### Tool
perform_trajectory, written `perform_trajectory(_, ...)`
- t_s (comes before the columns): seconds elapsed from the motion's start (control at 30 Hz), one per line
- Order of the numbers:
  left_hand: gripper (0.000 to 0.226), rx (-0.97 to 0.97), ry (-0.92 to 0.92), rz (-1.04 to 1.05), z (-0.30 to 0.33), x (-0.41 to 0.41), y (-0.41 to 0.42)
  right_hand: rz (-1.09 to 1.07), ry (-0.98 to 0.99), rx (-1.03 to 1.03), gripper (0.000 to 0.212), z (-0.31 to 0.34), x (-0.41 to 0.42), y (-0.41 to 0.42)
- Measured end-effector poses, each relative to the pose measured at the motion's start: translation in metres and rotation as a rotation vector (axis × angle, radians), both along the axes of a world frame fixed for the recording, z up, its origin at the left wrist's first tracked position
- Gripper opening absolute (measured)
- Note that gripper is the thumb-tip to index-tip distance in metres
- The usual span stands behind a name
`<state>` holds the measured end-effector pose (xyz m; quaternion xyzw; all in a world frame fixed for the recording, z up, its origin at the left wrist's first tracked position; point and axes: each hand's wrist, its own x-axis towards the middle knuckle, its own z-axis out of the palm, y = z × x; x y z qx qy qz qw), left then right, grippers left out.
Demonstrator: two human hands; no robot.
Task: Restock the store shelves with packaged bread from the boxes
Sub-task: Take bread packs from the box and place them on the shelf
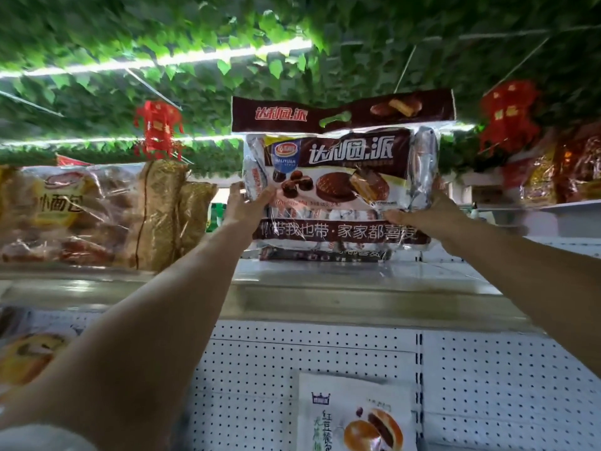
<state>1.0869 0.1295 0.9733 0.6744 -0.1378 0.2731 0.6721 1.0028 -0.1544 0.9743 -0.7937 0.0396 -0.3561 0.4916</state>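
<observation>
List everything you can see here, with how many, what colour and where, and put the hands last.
Pie bag: one, brown and clear, upright on the top shelf, centre.
Bread bags: several, clear and gold, top shelf, left.
Snack bags: several, red and gold, shelf at far right.
Bun packet: one, white, lower shelf, bottom centre.
Top shelf: one, pale metal, across the middle.
Red ornaments: two, hanging from the leafy green ceiling.
Left hand: holds the bag's left edge.
Right hand: holds the bag's right edge.
</observation>
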Motion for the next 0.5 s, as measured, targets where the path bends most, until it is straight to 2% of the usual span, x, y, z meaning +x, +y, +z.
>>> perform_trajectory(0.17,0.061,0.071,0.04,-0.048,-0.007,0.042,0.003,-0.003,0.139,-0.036,0.116,-0.011,0.034,-0.006)
perform_trajectory(0.27,0.057,0.097,0.098,-0.109,-0.009,0.053,0.003,-0.021,0.228,-0.077,0.098,-0.017,0.043,-0.01)
perform_trajectory(0.4,0.061,0.119,0.251,-0.158,-0.013,0.066,0.005,0.005,0.326,-0.155,0.118,-0.019,0.047,-0.014)
perform_trajectory(0.5,0.063,0.195,0.301,-0.155,-0.016,0.083,0.009,-0.04,0.398,-0.205,0.1,-0.021,0.049,-0.017)
